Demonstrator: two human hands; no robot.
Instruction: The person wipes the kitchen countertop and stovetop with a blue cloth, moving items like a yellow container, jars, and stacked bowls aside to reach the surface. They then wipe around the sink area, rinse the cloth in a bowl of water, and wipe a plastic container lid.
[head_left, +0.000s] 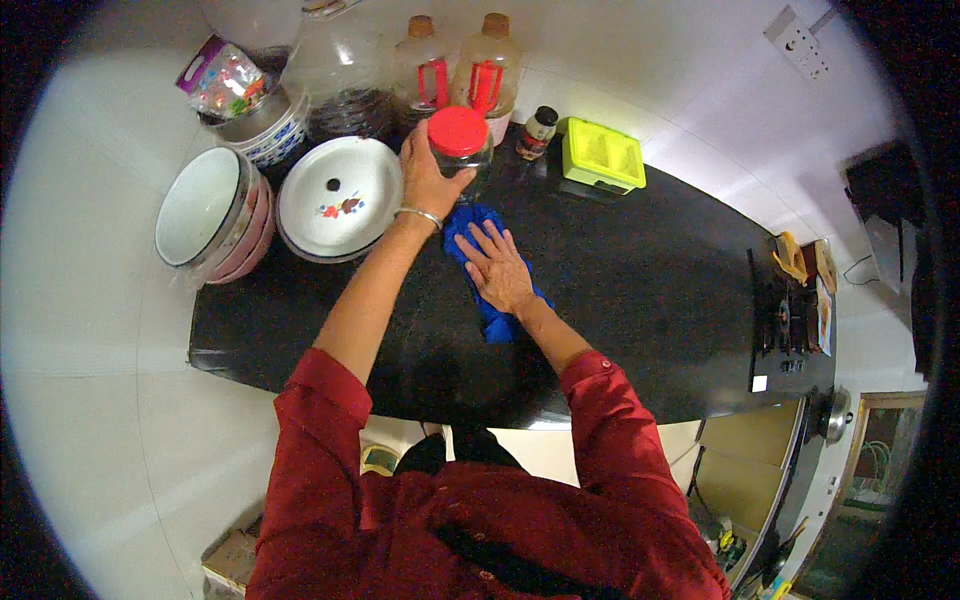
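Note:
My left hand (435, 180) grips a clear jar with a red lid (457, 132) near the back of the black countertop (622, 262). The fingers wrap the jar's left side and the thumb crosses its front. Flat under my right hand (497, 268) is a crumpled blue cloth (499, 330), pressed against the counter with the fingers slightly spread. The cloth runs from just below the jar toward the front edge. Behind the jar stand two large clear bottles, one at the left (421, 67) and one at the right (491, 64), both with brown caps.
White enamel plates (337, 202) and stacked bowls (202, 210) crowd the left. Behind them are a large clear container (341, 67) and patterned pots (274, 135). A small black-capped bottle (537, 133) and a lime-green box (604, 156) stand at the back. A stove (780, 322) is far right.

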